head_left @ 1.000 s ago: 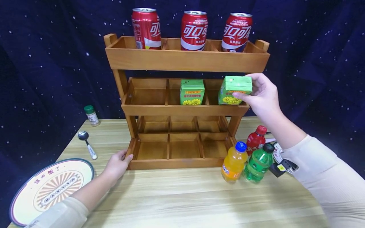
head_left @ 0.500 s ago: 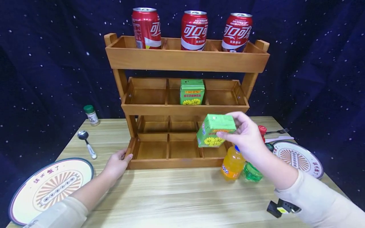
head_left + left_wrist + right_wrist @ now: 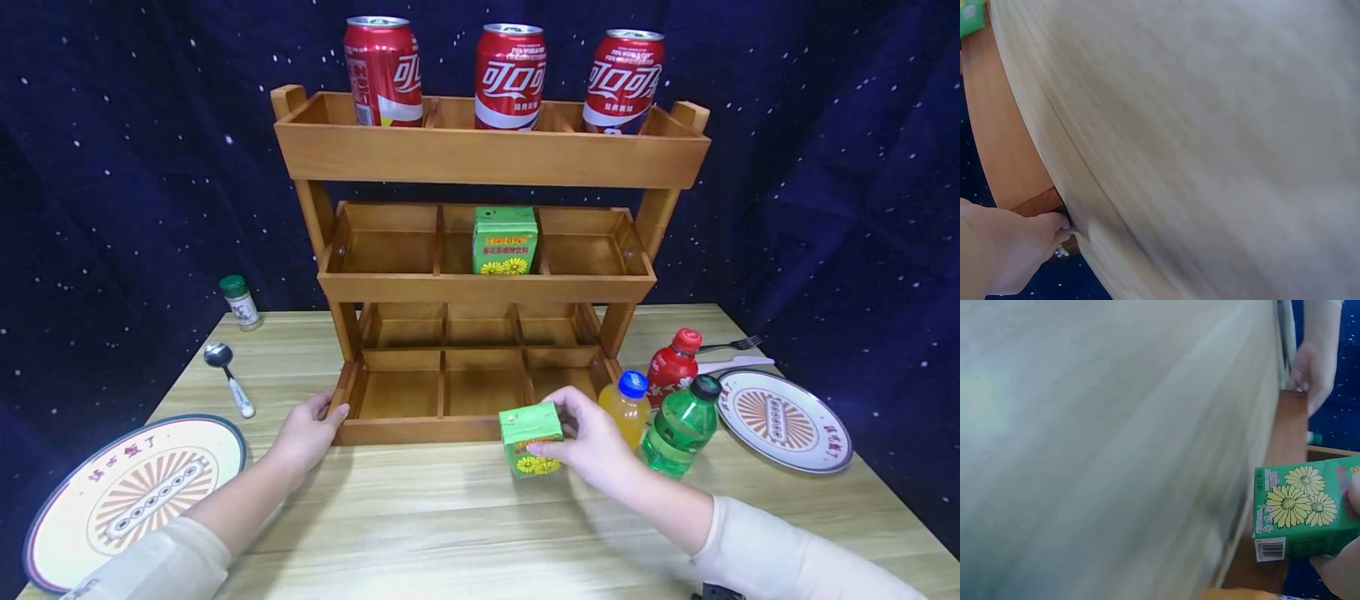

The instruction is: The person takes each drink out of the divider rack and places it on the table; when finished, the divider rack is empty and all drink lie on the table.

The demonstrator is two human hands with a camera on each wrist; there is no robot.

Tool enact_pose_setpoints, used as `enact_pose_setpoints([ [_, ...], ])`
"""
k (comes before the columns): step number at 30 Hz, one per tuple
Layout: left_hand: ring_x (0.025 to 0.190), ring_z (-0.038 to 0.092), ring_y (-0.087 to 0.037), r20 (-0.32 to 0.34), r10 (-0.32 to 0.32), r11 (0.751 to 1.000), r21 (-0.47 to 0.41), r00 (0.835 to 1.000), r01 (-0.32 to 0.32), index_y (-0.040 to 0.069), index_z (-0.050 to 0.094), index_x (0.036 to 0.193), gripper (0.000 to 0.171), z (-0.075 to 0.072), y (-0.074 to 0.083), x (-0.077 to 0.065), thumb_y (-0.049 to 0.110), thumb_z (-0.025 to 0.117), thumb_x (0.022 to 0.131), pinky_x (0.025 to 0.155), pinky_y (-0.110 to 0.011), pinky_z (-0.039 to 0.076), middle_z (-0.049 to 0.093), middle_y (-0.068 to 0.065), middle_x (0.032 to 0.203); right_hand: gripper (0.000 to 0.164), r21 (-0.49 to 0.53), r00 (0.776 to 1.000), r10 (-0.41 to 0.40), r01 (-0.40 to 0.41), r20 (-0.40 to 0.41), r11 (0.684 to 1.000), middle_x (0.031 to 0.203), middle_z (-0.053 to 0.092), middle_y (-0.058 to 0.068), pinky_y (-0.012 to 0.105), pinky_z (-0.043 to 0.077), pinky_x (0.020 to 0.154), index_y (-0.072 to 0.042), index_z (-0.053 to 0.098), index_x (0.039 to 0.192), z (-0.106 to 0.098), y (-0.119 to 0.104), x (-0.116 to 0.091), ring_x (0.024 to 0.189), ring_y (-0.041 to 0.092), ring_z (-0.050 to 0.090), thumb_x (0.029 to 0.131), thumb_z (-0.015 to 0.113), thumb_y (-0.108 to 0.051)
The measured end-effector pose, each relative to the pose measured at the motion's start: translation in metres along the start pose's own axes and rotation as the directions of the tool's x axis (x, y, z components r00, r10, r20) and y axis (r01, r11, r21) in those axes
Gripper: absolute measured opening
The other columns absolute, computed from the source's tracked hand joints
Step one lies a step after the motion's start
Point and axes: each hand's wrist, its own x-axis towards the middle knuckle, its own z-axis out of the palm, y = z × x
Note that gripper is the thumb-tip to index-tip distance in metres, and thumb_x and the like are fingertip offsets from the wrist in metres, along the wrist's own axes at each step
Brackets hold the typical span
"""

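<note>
Green and flowered, one carton [image 3: 523, 435] was pinched in the right hand [image 3: 588, 447], just nearer than the wooden rack's [image 3: 487, 289] bottom front edge; the second carton [image 3: 505, 243] stood in the middle tier's centre compartment. The left hand [image 3: 309, 429] grasped the rack's lower left end. Three red cans [image 3: 510, 79] sat on top, three bottles [image 3: 678, 433] stood right, two plates [image 3: 63, 533] lay left and right, and tabletop [image 3: 420, 517] stretched between the hands.

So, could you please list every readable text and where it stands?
"可口可": middle can, right can
"FIFA WORLD CUP": both
"经典美味": both
"可", cut off: left can
"了": left plate, other characters uncertain
Too small or blurred: right plate, cartons, bottles, jar, spoon
</note>
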Motion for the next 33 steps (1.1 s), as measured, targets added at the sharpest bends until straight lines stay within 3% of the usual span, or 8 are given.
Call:
enact_pose_setpoints([
  [7,0.127,0.022,-0.038,-0.003,0.005,1.0,-0.007,1.0,-0.005,-0.012,0.02,0.135,0.058,0.0,0.001,0.0,0.023,0.043,0.095,0.103,-0.044,0.024,0.024,-0.03,0.137,0.043,-0.016,0.997,0.002,-0.003,-0.074,1.0,0.094,0.059,0.006,0.035,0.046,0.088,-0.005,0.052,0.101,0.007,0.005,-0.003,0.092,0.02,0.056,0.066,0.076,0.003],
  [12,0.128,0.022,-0.037,0.001,0.0,1.0,-0.02,1.0,0.0,-0.012,0.019,0.136,0.058,-0.001,0.0,0.001,0.022,0.043,0.095,0.103,-0.044,0.024,0.023,-0.029,0.138,0.044,-0.057,0.992,0.051,-0.058,-0.112,0.997,0.1,0.058,0.008,0.036,0.043,0.092,-0.004,0.048,0.108,0.007,0.004,-0.005,0.099,0.021,0.054,0.071,0.072,0.004],
  [15,0.128,0.021,-0.038,0.002,-0.004,1.0,-0.015,1.0,0.004,-0.011,0.019,0.136,0.059,-0.001,-0.001,0.001,0.024,0.043,0.095,0.103,-0.045,0.024,0.023,-0.03,0.138,0.049,-0.158,0.992,0.051,-0.069,-0.118,0.985,0.104,0.058,0.009,0.037,0.044,0.091,-0.003,0.046,0.115,0.005,0.001,-0.006,0.1,0.021,0.054,0.073,0.071,0.0],
  [18,0.127,0.022,-0.038,0.001,-0.004,1.0,-0.002,1.0,0.004,-0.011,0.019,0.136,0.06,-0.001,-0.001,0.001,0.025,0.042,0.096,0.103,-0.045,0.024,0.023,-0.03,0.138,0.054,-0.243,0.996,0.006,-0.029,-0.093,0.969,0.114,0.055,0.012,0.039,0.041,0.093,-0.002,0.044,0.121,-0.001,-0.008,-0.006,0.106,0.024,0.051,0.075,0.072,-0.008],
  [22,0.127,0.022,-0.038,0.003,-0.009,1.0,0.007,1.0,0.009,-0.011,0.019,0.136,0.059,-0.001,0.001,0.0,0.025,0.042,0.096,0.103,-0.045,0.025,0.023,-0.03,0.138,0.061,-0.225,0.997,-0.071,0.06,-0.042,0.973,0.13,0.046,0.013,0.039,0.033,0.1,-0.002,0.04,0.126,-0.015,-0.033,-0.003,0.12,0.025,0.041,0.077,0.072,-0.019],
  [26,0.127,0.023,-0.038,0.002,-0.006,1.0,-0.009,1.0,0.006,-0.011,0.019,0.136,0.058,-0.001,0.002,-0.001,0.022,0.042,0.096,0.103,-0.045,0.025,0.024,-0.031,0.137,0.066,-0.196,0.99,-0.138,0.131,-0.026,0.972,0.135,0.041,0.006,0.036,0.029,0.103,-0.007,0.036,0.13,-0.03,-0.076,0.01,0.124,0.017,0.035,0.078,0.07,-0.029],
  [30,0.127,0.022,-0.038,0.003,-0.005,1.0,-0.016,1.0,0.005,-0.012,0.018,0.136,0.057,-0.001,0.002,-0.001,0.021,0.042,0.096,0.103,-0.044,0.024,0.023,-0.031,0.138,0.067,-0.183,0.979,-0.201,0.189,-0.044,0.965,0.134,0.042,0.001,0.033,0.029,0.103,-0.008,0.036,0.131,-0.041,-0.116,0.034,0.123,0.011,0.036,0.078,0.07,-0.031],
  [33,0.127,0.021,-0.039,0.007,-0.006,1.0,-0.016,1.0,0.006,-0.012,0.018,0.136,0.058,0.0,0.002,-0.001,0.021,0.043,0.096,0.104,-0.044,0.023,0.022,-0.031,0.138,0.069,-0.17,0.977,-0.201,0.187,-0.07,0.968,0.134,0.041,0.002,0.031,0.028,0.104,-0.009,0.035,0.131,-0.047,-0.134,0.057,0.123,0.01,0.035,0.077,0.07,-0.033],
])
